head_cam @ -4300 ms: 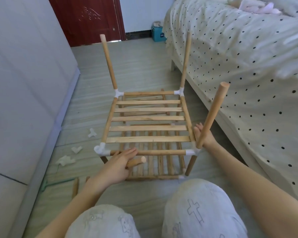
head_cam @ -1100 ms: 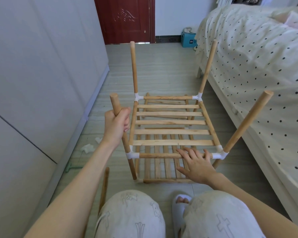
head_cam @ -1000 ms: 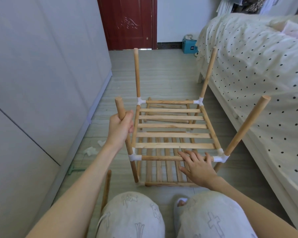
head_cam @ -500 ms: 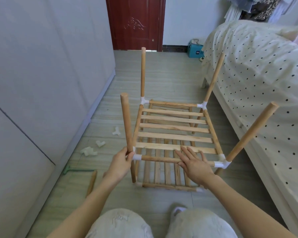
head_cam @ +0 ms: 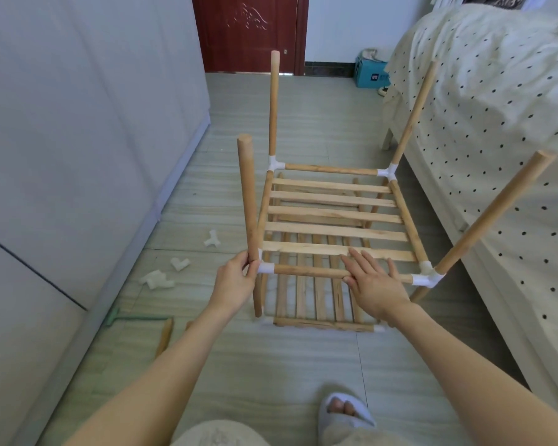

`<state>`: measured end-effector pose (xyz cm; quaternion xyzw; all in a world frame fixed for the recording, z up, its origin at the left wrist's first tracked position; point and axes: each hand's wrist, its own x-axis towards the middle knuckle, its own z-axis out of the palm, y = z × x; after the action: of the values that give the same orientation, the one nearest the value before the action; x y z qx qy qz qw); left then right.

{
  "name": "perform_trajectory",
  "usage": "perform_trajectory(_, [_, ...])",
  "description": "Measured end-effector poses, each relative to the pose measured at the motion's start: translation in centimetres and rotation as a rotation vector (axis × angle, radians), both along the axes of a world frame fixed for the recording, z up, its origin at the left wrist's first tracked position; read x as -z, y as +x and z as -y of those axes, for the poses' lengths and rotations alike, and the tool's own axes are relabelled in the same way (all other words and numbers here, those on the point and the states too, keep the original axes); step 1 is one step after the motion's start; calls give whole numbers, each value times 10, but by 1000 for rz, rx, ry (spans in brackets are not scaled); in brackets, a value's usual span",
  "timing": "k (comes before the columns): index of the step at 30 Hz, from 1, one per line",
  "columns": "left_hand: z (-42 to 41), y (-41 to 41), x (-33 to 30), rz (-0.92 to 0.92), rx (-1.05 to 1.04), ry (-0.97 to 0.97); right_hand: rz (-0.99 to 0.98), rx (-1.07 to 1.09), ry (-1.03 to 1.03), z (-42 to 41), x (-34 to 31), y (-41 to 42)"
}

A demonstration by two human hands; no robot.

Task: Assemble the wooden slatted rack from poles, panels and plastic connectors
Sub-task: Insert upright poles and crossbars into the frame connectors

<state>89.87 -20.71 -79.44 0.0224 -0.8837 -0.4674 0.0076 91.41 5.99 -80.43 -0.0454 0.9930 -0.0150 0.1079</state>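
Seating the near-left pole point(head_cam: 248, 201) looks like the current step: rack point(head_cam: 332, 220) sits mid-frame, right hand point(head_cam: 376, 284) flat and relaxed on the front rail, left hand point(head_cam: 236, 281) pinching the pole's base at the connector point(head_cam: 265, 268), probably needs a downward push next.

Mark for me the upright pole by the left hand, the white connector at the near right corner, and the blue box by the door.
Near-left upright pole point(head_cam: 248, 201), head view, mid shaft.
Near-right white connector point(head_cam: 427, 278), head view, its centre.
Blue box point(head_cam: 370, 72), head view, front face.
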Motion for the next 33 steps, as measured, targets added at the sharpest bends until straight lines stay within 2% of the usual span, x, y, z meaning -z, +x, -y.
perform_trajectory(3, [9, 11, 0, 94, 126, 70, 6, 51, -6, 19, -9, 14])
perform_trajectory(5, [20, 23, 3, 133, 175, 35, 65, 24, -29, 36, -19, 24])
perform_trajectory(9, [42, 52, 12, 246, 225, -34, 360, -147, -148, 80, -55, 46])
perform_trajectory(12, [64, 68, 19, 305, 223, -94, 565, -301, -102, 117, -74, 54])
perform_trajectory(15, [91, 75, 28, 372, 231, -101, 575, -373, -13, 152, -79, 43])
perform_trajectory(18, [122, 76, 44, 411, 151, -8, 563, -420, 14, 186, -71, 23])
perform_trajectory(21, [150, 73, 70, 439, 28, 32, 573, -411, -35, 217, -42, 1])
perform_trajectory(25, [182, 64, 115, 455, -52, -16, 614, -360, -107, 249, 30, -22])
perform_trajectory(29, [207, 40, 158, 446, -114, -153, 649, -320, -86, 266, 107, -48])
perform_trajectory(33, [225, -9, 185, 342, -153, -341, 624, -272, -31, 275, 163, -75])
